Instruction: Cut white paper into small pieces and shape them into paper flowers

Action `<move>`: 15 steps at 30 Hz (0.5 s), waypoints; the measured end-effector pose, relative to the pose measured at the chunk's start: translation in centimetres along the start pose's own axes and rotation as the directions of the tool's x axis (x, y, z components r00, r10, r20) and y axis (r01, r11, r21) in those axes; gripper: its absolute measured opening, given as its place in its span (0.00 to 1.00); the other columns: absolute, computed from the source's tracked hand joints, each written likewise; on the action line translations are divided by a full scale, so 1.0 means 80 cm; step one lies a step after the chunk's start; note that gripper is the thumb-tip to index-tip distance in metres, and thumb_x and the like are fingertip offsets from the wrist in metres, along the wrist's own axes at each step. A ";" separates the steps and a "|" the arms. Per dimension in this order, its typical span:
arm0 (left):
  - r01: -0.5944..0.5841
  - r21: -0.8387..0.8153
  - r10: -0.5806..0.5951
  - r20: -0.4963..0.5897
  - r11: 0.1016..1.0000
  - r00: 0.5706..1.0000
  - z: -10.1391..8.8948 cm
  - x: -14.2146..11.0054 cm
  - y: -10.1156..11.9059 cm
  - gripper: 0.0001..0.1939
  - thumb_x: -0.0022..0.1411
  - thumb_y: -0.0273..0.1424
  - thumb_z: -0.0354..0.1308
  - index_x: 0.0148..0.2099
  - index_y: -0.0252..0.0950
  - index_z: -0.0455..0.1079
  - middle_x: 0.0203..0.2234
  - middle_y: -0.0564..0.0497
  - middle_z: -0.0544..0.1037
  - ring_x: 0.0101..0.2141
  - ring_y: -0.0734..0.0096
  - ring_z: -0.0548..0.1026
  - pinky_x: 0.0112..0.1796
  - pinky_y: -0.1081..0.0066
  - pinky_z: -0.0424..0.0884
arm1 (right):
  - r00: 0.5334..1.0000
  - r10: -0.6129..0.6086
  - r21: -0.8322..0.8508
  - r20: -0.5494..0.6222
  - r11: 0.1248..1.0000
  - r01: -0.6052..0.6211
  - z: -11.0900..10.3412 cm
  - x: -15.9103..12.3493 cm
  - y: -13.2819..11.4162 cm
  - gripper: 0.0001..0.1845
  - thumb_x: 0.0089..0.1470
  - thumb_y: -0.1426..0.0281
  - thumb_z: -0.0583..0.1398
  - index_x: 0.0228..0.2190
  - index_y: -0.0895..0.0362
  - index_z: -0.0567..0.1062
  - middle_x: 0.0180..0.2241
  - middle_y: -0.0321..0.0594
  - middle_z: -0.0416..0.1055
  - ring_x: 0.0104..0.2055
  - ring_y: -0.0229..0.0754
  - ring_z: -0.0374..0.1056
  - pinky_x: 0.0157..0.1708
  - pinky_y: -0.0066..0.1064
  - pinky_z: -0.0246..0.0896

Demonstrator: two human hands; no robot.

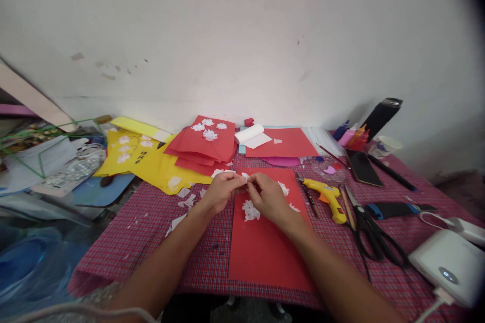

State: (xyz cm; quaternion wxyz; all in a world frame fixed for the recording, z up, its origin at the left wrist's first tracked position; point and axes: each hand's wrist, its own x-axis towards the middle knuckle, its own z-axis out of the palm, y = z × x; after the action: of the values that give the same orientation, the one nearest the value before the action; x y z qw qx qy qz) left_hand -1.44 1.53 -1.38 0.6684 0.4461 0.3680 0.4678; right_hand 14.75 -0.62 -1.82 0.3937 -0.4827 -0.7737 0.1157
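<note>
My left hand and my right hand meet over the top of a red paper sheet that lies on the checked cloth. Both pinch a small white paper piece between their fingertips. A white cut-paper flower lies on the red sheet just below my hands. More white bits rest on the sheet behind my right hand.
A yellow glue gun and black scissors lie right of the sheet, a white device at the near right. Red sheets with white flowers, yellow paper and a white tape roll sit behind. A black flask stands far right.
</note>
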 end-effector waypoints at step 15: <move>0.035 -0.030 -0.035 0.006 0.999 0.999 0.000 -0.001 0.004 0.10 0.49 0.33 0.69 0.29 0.30 0.75 0.26 0.49 0.78 0.30 0.71 0.74 0.36 0.69 0.71 | 1.000 0.001 -0.049 0.006 0.999 -0.001 0.001 -0.001 0.000 0.03 0.59 0.69 0.56 0.33 0.55 0.70 0.29 0.39 0.73 0.29 0.40 0.67 0.28 0.29 0.54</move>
State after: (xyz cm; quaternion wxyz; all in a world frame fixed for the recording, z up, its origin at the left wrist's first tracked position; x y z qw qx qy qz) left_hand -1.59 1.48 -1.12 0.6841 0.4308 0.3669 0.4603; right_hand 14.72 -0.68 -1.97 0.3796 -0.4924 -0.7770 0.0985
